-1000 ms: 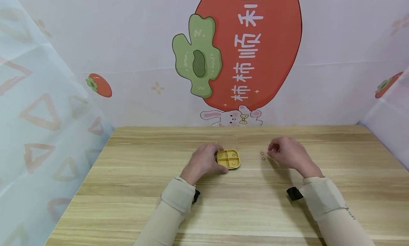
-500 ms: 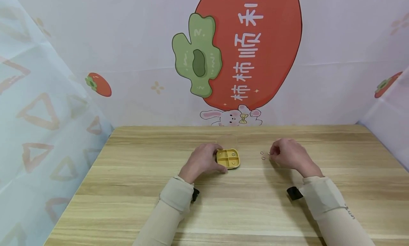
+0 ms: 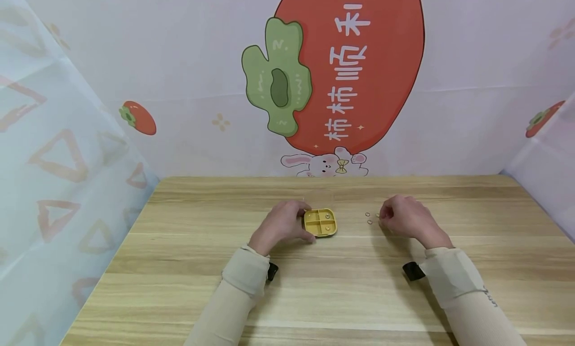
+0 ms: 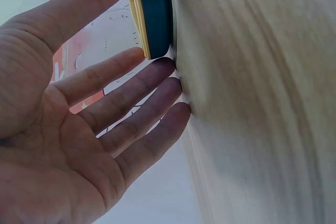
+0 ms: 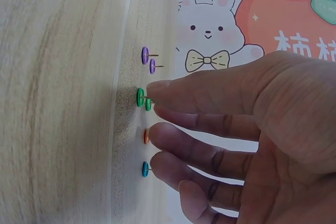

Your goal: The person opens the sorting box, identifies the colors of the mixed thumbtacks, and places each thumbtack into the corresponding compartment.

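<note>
A small yellow box [image 3: 320,222] with open compartments lies on the wooden table [image 3: 314,296]. My left hand [image 3: 304,226] holds its left side. In the left wrist view the box's teal-and-yellow edge [image 4: 155,14] sits pinched between thumb and forefinger of the left hand [image 4: 137,14], and the other fingers rest on the table. Several pushpins [image 3: 369,217] stand head-down to the right of the box. My right hand [image 3: 383,215] is at them. In the right wrist view the thumb and forefinger tips of the right hand [image 5: 152,100] meet on a green pushpin [image 5: 148,104].
Beside the green pins stand two purple pushpins [image 5: 148,60], an orange one [image 5: 146,136] and a teal one [image 5: 145,169], all with points up. A printed backdrop [image 3: 350,71] closes the far edge, and plastic sheets hang at both sides.
My right hand has shifted slightly to the right and settled on the pushpins. The left hand and the box have barely moved.
</note>
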### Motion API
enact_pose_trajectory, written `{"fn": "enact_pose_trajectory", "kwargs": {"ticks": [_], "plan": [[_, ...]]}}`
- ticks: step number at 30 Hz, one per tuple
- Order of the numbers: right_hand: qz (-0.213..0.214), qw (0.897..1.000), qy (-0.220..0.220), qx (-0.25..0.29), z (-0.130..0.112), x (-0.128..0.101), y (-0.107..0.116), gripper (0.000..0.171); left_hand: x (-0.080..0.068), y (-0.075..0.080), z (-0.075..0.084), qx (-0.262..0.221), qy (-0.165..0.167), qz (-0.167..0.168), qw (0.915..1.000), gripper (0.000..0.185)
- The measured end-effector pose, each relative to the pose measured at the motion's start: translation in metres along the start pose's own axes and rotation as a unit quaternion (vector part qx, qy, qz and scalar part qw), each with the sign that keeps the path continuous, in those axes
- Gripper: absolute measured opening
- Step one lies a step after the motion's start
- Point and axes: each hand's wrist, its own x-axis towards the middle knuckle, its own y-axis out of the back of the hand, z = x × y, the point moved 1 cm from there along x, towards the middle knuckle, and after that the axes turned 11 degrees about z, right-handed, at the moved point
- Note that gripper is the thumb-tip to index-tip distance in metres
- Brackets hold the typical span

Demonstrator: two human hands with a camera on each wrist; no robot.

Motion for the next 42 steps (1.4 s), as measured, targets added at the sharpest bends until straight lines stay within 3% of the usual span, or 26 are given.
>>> {"fn": "enact_pose_trajectory", "kwargs": {"ticks": [16,42], "plan": [[-0.016,1.000,-0.002,-0.007,0.0019,0.0010,-0.0028,0.005,0.0004,-0.0007,0.0009,-0.001,0.006,0.001,1.0000,0.069],[-0.025,1.000,-0.009,-0.017,-0.0001,-0.0003,-0.0043,0.014,0.0005,-0.0010,0.0010,0.005,0.000,0.001,1.0000,0.066]]}}
